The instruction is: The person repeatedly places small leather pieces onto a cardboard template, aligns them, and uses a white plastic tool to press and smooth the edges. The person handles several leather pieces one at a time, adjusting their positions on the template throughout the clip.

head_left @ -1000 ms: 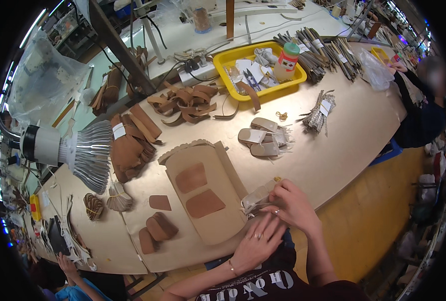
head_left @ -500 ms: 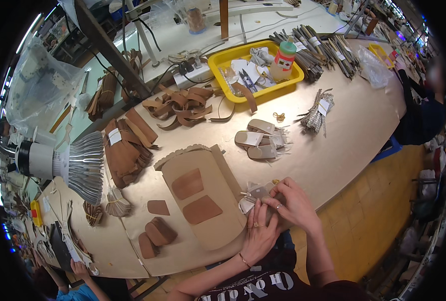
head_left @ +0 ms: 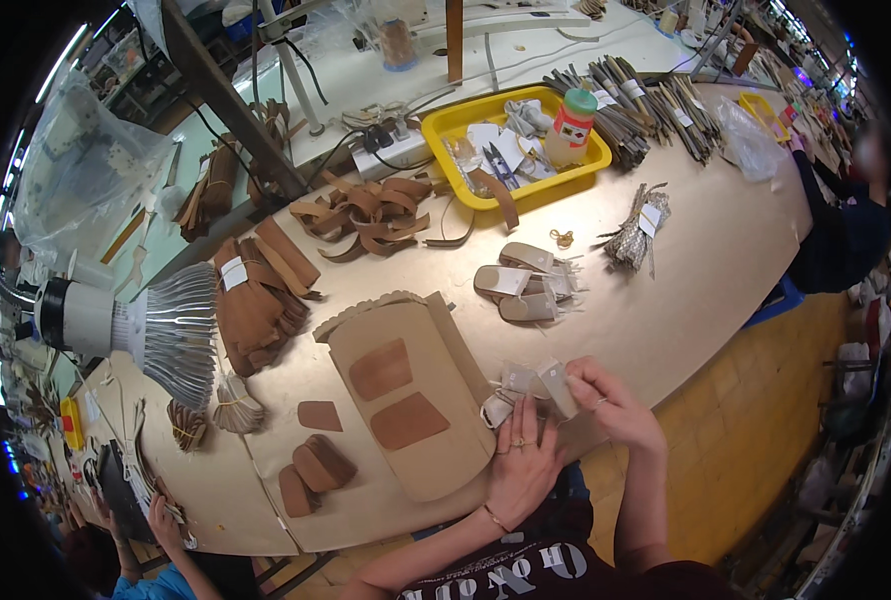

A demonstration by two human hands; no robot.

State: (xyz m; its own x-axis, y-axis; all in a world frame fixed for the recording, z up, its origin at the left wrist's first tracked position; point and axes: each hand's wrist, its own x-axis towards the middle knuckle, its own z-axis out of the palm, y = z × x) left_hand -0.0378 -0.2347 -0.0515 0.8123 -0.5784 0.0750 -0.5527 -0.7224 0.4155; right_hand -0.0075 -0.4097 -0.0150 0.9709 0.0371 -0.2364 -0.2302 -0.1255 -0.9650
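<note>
My left hand lies with its fingers stretched out, pressing down on a small stack of grey-beige leather pieces with pale strap ends, by the right side of a cardboard board. Between thumb and fingers, my right hand pinches one grey-beige leather piece at its right edge, tilted up beside the stack. Two brown leather patches rest on the board. Further off is a group of similar rounded leather pieces with loose thread ends, near some yellow rubber bands.
A yellow tray holds snips and a glue bottle. Brown leather bundles, curled straps and a strip bundle lie around. A lamp stands left. Other people sit at left and far right.
My right hand has moved right, away from my left hand, drawing one leather piece out with it. The left hand has flattened over the stack.
</note>
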